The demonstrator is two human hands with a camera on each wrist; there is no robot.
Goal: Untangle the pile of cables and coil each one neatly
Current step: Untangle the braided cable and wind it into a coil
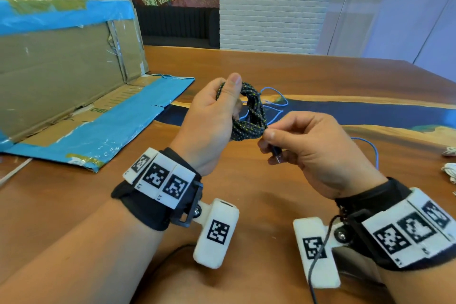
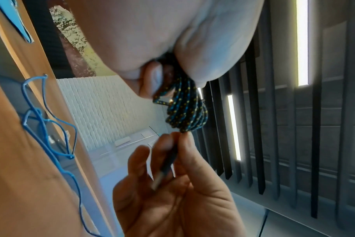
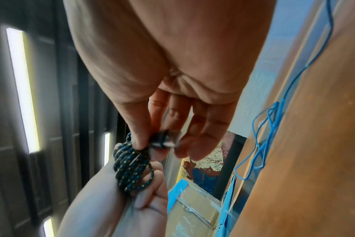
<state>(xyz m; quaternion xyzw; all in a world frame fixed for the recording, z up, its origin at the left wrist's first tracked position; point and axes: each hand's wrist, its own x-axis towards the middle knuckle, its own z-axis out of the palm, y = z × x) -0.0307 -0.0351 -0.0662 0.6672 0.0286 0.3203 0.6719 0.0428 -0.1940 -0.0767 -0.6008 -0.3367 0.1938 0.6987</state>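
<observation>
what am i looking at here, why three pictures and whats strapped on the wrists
No machine here: these are a person's two bare hands, filmed by three cameras. The big picture comes from a camera worn on the head, looking down at a wooden table. The other two come from small cameras strapped to each wrist, looking along the hand at the fingers; the white blocks with black square patterns are part of those wrist straps.

The left hand grips a dark braided cable wound into a coil. The right hand pinches that cable's plug end beside the coil.

On the table lie a loose thin blue cable, some white cable at the right edge, and a flattened cardboard box with blue tape on the left.
</observation>
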